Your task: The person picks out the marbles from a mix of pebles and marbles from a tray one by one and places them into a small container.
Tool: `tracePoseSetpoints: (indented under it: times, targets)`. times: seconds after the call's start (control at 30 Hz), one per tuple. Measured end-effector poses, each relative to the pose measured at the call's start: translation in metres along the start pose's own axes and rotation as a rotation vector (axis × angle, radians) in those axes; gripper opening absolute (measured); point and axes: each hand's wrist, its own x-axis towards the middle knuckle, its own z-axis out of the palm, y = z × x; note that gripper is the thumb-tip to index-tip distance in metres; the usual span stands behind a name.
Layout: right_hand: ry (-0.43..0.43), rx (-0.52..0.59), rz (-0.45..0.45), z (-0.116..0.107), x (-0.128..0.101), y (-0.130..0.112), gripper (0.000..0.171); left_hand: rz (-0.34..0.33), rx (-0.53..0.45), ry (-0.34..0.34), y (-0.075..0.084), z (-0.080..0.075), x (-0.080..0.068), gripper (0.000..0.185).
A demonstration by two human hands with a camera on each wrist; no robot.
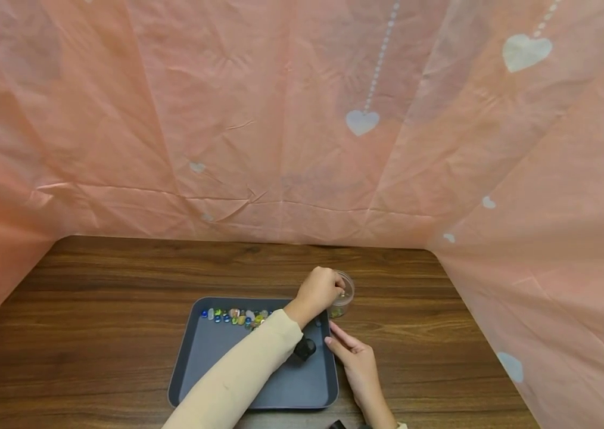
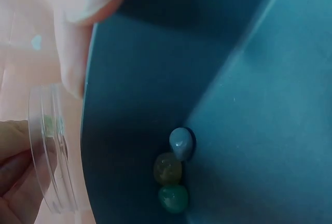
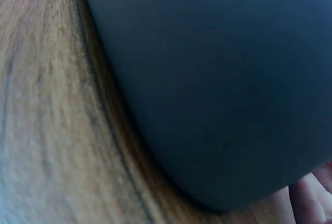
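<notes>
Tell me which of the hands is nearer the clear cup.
Left. The left hand is at the clear cup, over its rim; the right hand rests nearer the person, against the tray edge.

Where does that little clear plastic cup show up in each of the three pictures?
Head view: the clear cup stands on the table just past the tray's far right corner, under the left hand.
Left wrist view: its see-through rim is at the left edge, beside the tray.
Right wrist view: not in it.
Shared landmark: the grey tray is in all three.
</notes>
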Motion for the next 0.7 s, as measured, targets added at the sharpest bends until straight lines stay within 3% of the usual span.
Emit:
tracePoseSetpoints:
  times: [0.37, 0.53, 0.7]
  targets:
    - [0.003, -0.013, 0.008, -0.001, 0.000, 0.001, 0.040, 0.000, -0.083, 0.053, -0.003, -0.004, -0.002, 0.009]
    - [-0.001, 0.003, 0.006, -0.001, 0.001, 0.001, 0.040, -0.030, -0.230, 0.101, -0.006, -0.011, -0.009, 0.008]
    - [-0.012, 0.019, 0.006, 0.001, 0.000, 0.002, 0.041, -0.031, -0.368, 0.143, -0.023, -0.024, -0.027, 0.010]
